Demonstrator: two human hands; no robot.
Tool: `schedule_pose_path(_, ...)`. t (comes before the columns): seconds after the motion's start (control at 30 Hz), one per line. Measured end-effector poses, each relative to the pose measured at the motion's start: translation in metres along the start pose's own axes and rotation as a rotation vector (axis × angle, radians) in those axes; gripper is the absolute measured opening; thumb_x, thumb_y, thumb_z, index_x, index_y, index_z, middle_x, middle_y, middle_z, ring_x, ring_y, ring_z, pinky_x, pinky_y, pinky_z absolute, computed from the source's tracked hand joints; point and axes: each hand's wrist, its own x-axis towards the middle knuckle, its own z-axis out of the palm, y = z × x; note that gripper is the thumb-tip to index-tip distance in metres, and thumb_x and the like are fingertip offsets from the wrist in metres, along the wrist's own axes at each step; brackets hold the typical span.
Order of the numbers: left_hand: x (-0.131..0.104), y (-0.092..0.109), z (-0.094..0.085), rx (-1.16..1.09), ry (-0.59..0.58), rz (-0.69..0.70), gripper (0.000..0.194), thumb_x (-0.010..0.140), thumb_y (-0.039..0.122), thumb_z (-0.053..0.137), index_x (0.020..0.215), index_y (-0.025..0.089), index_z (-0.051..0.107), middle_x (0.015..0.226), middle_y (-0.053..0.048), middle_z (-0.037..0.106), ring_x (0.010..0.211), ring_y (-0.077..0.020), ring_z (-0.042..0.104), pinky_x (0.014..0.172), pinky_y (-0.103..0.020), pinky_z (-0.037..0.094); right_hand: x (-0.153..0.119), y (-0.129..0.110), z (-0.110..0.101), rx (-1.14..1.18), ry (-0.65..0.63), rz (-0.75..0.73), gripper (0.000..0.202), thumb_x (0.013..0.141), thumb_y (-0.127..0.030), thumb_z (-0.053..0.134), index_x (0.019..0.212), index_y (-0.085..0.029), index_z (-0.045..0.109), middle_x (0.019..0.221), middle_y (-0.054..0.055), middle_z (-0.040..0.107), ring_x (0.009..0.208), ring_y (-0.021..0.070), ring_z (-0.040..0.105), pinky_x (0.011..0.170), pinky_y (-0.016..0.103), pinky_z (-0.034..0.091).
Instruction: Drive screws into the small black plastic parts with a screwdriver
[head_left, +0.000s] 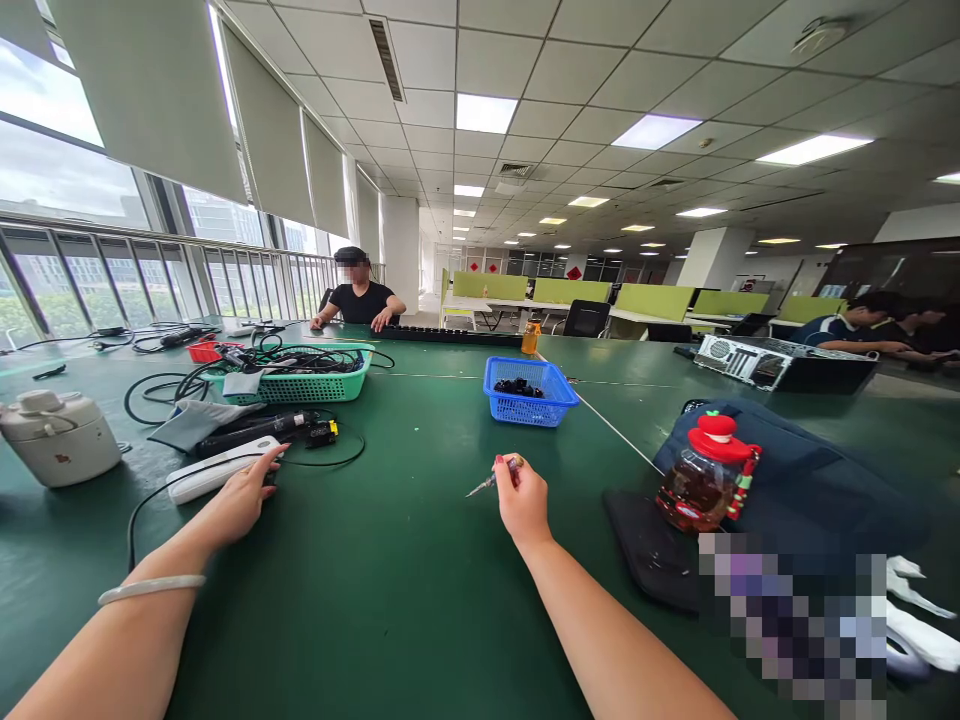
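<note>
My left hand is closed over the right end of a long white power strip, which lies on the green table. Part of its end is hidden under my fingers. A thin black cable curves past my left wrist. In my right hand is a small screwdriver, pinched between thumb and fingers, its thin tip pointing left above the table. Beyond that hand stands a blue plastic basket with small black parts in it.
A green basket of tangled cables stands at the left, near a white jug. To the right are a lidded red jar, a dark bag and a computer case. A person sits across the table.
</note>
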Motion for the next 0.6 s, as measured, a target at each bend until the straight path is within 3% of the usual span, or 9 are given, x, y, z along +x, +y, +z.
schedule_pose_path(0.2,-0.0002,-0.0020,-0.0019,0.020,0.061,0.004,0.067,0.079,0.030,0.034,0.143,0.010,0.030,0.133,-0.019,0.050,0.124,-0.0314,0.047,0.105,-0.044,0.036,0.0004,-0.0017,-0.0005,-0.006,-0.005,0.011,0.036,0.087,-0.048,0.043,0.065,-0.021,0.052,0.053,-0.002,0.049,0.047,0.0124,0.044,0.050,0.022,0.038)
schedule_pose_path(0.6,-0.0034,-0.0036,-0.0028,0.058,0.014,-0.015,0.069,0.081,0.034,0.036,0.145,0.010,0.026,0.136,-0.018,0.048,0.125,-0.0313,0.046,0.106,-0.042,0.032,0.0000,0.0005,0.0003,-0.004,-0.006,0.013,0.037,0.087,-0.048,0.043,0.066,-0.020,0.054,0.054,-0.001,0.053,0.048,0.0130,0.047,0.052,0.023,0.039)
